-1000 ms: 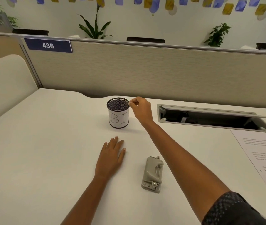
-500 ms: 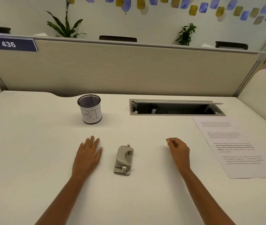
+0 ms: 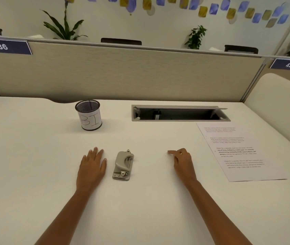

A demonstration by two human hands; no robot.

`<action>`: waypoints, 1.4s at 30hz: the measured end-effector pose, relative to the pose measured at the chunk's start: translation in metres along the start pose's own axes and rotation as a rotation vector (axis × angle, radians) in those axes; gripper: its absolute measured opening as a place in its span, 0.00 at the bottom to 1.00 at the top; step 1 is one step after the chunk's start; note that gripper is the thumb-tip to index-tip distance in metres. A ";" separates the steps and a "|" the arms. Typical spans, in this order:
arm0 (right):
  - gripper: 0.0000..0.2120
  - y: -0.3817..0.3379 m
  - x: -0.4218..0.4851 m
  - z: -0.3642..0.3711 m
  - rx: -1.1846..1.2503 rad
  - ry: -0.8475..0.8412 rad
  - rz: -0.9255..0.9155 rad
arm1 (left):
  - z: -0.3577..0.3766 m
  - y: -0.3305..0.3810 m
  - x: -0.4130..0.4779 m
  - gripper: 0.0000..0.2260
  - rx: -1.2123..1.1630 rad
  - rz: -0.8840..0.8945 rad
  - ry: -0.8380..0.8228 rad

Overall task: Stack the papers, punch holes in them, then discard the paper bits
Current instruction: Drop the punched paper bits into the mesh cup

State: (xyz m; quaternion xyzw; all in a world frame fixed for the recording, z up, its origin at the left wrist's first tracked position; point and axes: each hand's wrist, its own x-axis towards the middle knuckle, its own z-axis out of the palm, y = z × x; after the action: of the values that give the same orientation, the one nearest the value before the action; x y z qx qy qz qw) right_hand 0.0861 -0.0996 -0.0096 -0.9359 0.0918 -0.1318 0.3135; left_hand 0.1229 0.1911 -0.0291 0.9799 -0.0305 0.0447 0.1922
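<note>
Fingers of right hand curled in, index and thumb tips meeting low at the surface. It reads as a pinch for a stray paper bit, but any bit is too small to see, so cannot tell if anything is held. Left hand lies palm down, fingers straight and relaxed, holding nothing. It sits just left of the hole punch without touching it, probably parked out of the way. Punch lies between the two hands, not in use. Printed papers lie well off to the right, apart from both hands, likely set aside as finished. Upright mesh cup marked "BI" stands beyond left hand, top open, likely the bin for bits. Judged step: clearing bits, late in task. Open cable hatch sits farther back, near partition.
</note>
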 end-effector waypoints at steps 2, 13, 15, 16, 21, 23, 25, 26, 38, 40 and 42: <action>0.19 0.003 -0.001 0.001 -0.058 -0.032 -0.032 | -0.002 0.001 0.000 0.20 -0.008 0.000 0.009; 0.23 0.009 -0.003 -0.005 0.021 -0.043 -0.097 | -0.003 0.001 0.000 0.18 -0.053 0.003 0.058; 0.24 0.007 -0.003 -0.005 -0.001 -0.070 -0.122 | -0.003 0.001 0.000 0.18 -0.049 0.006 0.063; 0.25 0.007 -0.004 -0.006 -0.012 -0.084 -0.139 | -0.003 0.000 0.000 0.18 -0.048 0.007 0.061; 0.26 0.013 -0.013 -0.013 -0.053 -0.118 -0.215 | -0.003 -0.001 0.001 0.18 -0.056 0.014 0.062; 0.24 0.014 -0.016 -0.015 -0.020 -0.121 -0.205 | -0.003 -0.001 0.001 0.18 -0.062 0.013 0.065; 0.20 0.015 -0.017 -0.015 0.050 -0.114 -0.147 | -0.002 -0.001 0.001 0.18 -0.067 0.012 0.066; 0.18 0.015 -0.017 -0.015 0.087 -0.111 -0.112 | -0.002 -0.001 0.001 0.18 -0.071 0.009 0.065; 0.07 0.006 0.005 -0.014 0.194 -0.229 -0.032 | -0.005 0.001 -0.001 0.18 -0.078 0.014 0.071; 0.07 0.006 0.009 -0.014 0.170 -0.262 -0.031 | -0.005 0.001 -0.001 0.18 -0.074 0.018 0.072; 0.07 0.005 0.012 -0.013 0.153 -0.281 -0.030 | -0.005 0.001 -0.002 0.18 -0.071 0.020 0.071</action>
State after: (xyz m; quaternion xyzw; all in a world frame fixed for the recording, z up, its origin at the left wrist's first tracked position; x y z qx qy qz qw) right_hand 0.0933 -0.1136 -0.0006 -0.9198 0.0228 -0.0111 0.3916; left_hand 0.1208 0.1918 -0.0241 0.9698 -0.0348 0.0804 0.2275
